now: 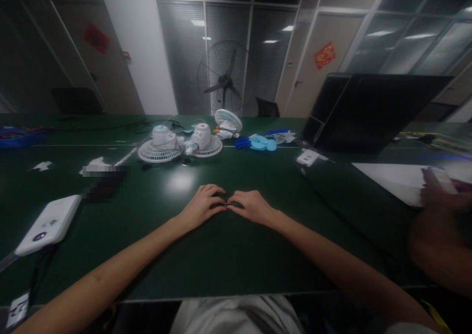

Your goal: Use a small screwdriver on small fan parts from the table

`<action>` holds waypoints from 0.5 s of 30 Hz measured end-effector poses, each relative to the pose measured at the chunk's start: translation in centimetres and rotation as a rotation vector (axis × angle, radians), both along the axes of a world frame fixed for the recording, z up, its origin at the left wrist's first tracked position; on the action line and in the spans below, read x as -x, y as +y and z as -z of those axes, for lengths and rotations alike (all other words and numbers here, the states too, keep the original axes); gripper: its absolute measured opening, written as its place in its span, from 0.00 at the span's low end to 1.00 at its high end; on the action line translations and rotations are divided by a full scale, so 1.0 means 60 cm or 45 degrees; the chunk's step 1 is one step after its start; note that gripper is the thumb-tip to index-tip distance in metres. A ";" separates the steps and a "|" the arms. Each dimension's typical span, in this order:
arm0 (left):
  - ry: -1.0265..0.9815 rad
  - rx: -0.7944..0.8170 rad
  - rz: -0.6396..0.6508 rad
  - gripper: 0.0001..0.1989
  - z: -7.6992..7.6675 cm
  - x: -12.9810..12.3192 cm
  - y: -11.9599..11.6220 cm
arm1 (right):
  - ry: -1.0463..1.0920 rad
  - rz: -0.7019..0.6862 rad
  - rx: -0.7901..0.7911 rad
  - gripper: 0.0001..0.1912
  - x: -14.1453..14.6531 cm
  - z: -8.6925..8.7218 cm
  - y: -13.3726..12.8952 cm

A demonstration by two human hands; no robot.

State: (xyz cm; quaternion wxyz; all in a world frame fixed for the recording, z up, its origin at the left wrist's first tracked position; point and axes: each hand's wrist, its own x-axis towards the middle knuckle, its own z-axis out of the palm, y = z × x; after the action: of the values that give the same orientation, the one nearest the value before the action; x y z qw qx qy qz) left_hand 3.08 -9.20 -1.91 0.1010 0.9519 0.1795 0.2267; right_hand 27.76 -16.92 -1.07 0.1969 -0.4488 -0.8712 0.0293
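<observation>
Over the dark green table (258, 265), my left hand (204, 205) and my right hand (252, 206) meet fingertip to fingertip in front of me. Between them is a thin, dark, stick-like piece (227, 204), too small to name. Fingers of my left hand pinch its left end, while those of my right hand close round the other end and hide part of it. Beyond my hands lie white desk fan heads (201, 137), two of them face down. Light-blue fan blades (262, 143) rest to their right.
A black monitor-like panel (372, 113) stands at the right. Near it, a co-worker's hands (438, 189) are over a white sheet (391, 179). White power-bank-like devices lie at left (49, 224) and right (309, 157), with cables. A blue tray (22, 137) sits far left.
</observation>
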 end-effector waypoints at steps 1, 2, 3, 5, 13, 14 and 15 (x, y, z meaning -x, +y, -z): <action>-0.005 0.009 0.001 0.11 0.000 -0.002 0.000 | -0.006 -0.004 -0.006 0.11 0.001 0.001 0.001; -0.007 0.022 0.007 0.11 -0.001 -0.003 0.000 | -0.012 -0.006 -0.013 0.10 0.003 0.001 0.001; -0.006 0.037 0.017 0.11 -0.002 -0.004 -0.001 | -0.018 -0.006 -0.021 0.10 0.004 0.002 0.002; 0.002 0.072 0.043 0.11 -0.005 -0.006 -0.001 | -0.027 -0.003 -0.038 0.09 0.006 0.002 0.002; 0.049 0.048 0.065 0.07 -0.011 -0.005 -0.003 | -0.023 0.030 -0.063 0.08 0.005 0.007 0.002; 0.059 0.034 0.068 0.07 -0.011 -0.005 -0.003 | -0.018 0.034 -0.061 0.08 0.005 0.007 0.003; 0.067 0.019 0.070 0.07 -0.011 -0.004 -0.001 | -0.013 0.038 -0.061 0.08 0.005 0.007 0.003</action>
State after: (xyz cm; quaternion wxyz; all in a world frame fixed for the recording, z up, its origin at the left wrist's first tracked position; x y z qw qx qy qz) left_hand 3.33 -9.24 -1.27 0.1094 0.9614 0.1576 0.1972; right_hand 27.45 -16.72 -1.50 0.2036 -0.4572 -0.8657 0.0033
